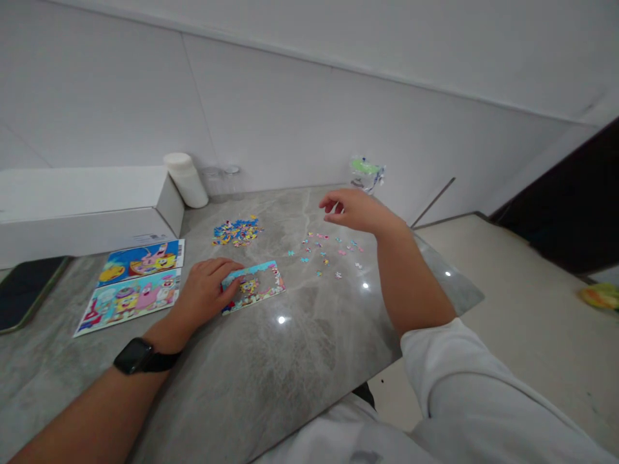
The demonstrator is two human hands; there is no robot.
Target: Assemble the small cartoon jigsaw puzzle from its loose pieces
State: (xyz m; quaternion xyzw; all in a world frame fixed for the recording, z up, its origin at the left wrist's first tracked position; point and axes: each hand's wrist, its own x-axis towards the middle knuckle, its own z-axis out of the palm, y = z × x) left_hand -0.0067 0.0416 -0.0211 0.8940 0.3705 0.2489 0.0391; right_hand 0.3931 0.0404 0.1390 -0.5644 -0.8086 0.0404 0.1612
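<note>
A partly assembled jigsaw puzzle (249,285) with a cartoon picture lies on the grey table, and bare tabletop shows through a gap in its middle. My left hand (209,289), with a black watch on the wrist, rests on the puzzle's left edge with its fingers stretched out. Over the far side of the scattered loose puzzle pieces (325,261) hovers my right hand (355,210). Its fingers are loosely bent, thumb apart from them, and nothing shows between them. A denser pile of puzzle pieces (236,232) lies beyond the puzzle.
Two cartoon picture cards (138,293) lie left of my left hand, near a dark phone (31,290). A long white box (82,206), a white bottle (186,180) and clear cups (232,180) stand by the wall. A crumpled plastic packet (366,173) sits behind my right hand.
</note>
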